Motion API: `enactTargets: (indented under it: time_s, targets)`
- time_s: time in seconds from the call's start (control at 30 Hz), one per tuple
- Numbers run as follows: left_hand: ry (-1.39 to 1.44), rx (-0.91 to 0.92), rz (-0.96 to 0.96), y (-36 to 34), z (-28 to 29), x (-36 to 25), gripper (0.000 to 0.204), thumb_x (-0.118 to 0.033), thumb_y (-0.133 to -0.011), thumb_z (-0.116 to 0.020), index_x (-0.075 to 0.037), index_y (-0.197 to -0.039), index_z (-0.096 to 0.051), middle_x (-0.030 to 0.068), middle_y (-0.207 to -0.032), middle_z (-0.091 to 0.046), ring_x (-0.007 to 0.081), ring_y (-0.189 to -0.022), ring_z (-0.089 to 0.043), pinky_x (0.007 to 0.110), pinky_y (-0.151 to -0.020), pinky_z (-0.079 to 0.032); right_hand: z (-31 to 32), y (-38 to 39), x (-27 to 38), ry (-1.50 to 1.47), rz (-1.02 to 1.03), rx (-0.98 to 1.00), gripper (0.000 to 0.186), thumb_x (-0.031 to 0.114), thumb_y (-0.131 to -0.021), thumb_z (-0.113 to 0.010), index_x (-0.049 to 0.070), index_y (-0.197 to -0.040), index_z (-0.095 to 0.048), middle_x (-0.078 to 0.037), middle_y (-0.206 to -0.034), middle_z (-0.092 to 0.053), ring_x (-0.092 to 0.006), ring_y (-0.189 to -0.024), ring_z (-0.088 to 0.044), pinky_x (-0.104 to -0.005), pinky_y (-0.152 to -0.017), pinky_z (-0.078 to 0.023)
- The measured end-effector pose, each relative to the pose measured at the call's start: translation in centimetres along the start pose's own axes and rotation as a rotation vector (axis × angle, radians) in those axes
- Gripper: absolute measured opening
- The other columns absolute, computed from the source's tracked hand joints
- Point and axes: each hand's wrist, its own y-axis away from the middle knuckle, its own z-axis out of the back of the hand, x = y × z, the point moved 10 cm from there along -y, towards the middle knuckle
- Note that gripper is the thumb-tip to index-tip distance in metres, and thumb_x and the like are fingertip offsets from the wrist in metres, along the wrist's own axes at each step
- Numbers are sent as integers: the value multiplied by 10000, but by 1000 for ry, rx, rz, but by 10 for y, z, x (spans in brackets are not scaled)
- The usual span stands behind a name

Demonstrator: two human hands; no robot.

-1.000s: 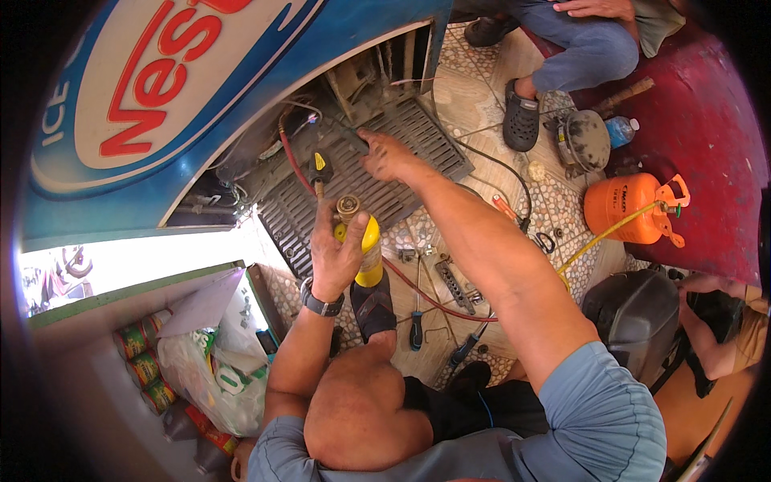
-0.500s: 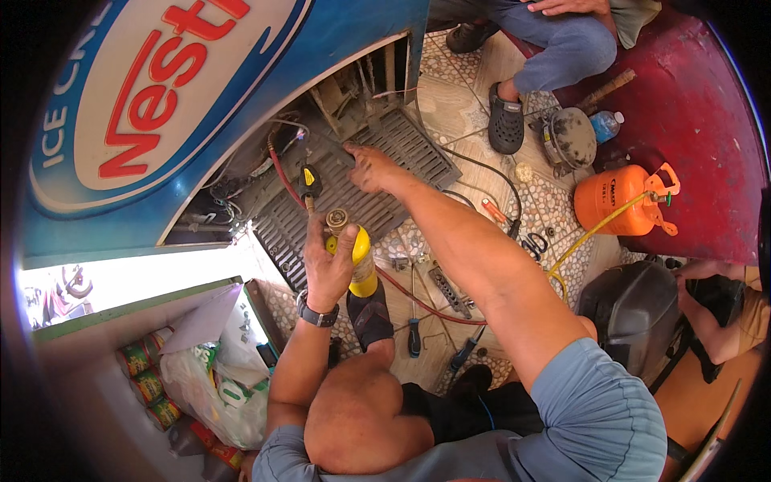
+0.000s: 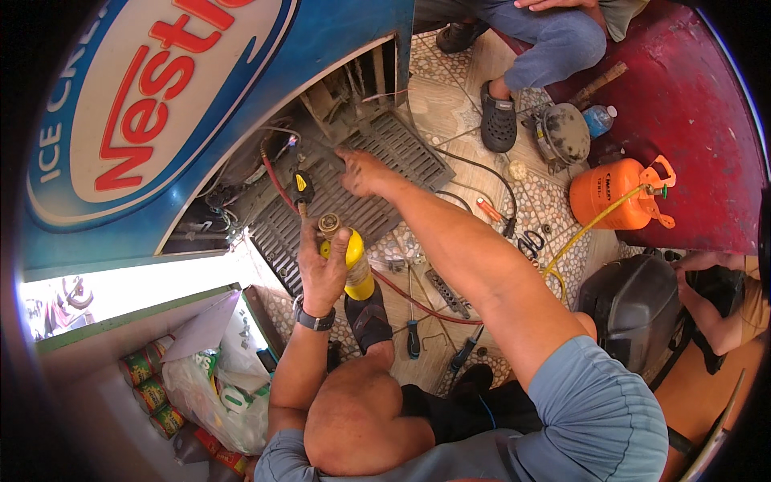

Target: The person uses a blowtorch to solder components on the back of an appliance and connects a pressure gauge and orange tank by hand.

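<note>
My left hand (image 3: 321, 273), with a watch on the wrist, is closed around a yellow gas torch cylinder (image 3: 356, 265) with a brass head, held upright above the floor. My right hand (image 3: 361, 172) reaches forward, its grimy fingers spread on the black metal grille (image 3: 401, 153) at the open base of a blue freezer cabinet (image 3: 241, 96). It holds nothing. A red hose (image 3: 273, 183) with a small black-and-yellow valve (image 3: 303, 184) hangs in the opening, just left of the right hand and above the torch.
Screwdrivers (image 3: 412, 337), pliers (image 3: 530, 241) and small parts lie on the pebble floor. An orange gas cylinder (image 3: 618, 193) with a yellow hose stands at right, near a round compressor (image 3: 564, 132). Another person's foot (image 3: 498, 120) is at top. Cans (image 3: 144, 386) and a bag (image 3: 209, 386) sit lower left.
My right hand has slid slightly left and down along the grille. My left hand keeps hold of the torch and has dropped a little. The view has tilted slightly.
</note>
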Motion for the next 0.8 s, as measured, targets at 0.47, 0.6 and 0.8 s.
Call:
enactTargets:
  time_s: [0.47,0.6,0.8]
  targets:
    - [-20,-26,-20,0,4,-2,516,-450,-969,-695,-5,-1191,-558,80,-999,-677,166,-943,-639,323,-878,-502,3,9,13,-108,-35,52,702,211,-926,-507,-22,-1560,-317,-225,-1586,-389,-331,-1459,-401,-309,-1192,-338]
    - [34,-6,22,1,-1,-2,525,-462,-967,-693,-1,-1182,-562,80,-990,-678,166,-932,-638,325,-876,-502,4,8,6,-172,-52,86,720,207,-916,-509,-26,-1566,-303,-234,-1588,-381,-336,-1444,-425,-309,-1172,-367]
    - [44,-3,-22,-2,-9,-8,436,-376,-987,-687,3,-1174,-581,117,-987,-684,212,-916,-667,349,-836,-523,3,-5,-9,-150,-23,45,768,209,-892,-521,-22,-1580,-269,-270,-1431,-527,-324,-1164,-615,-346,-883,-526]
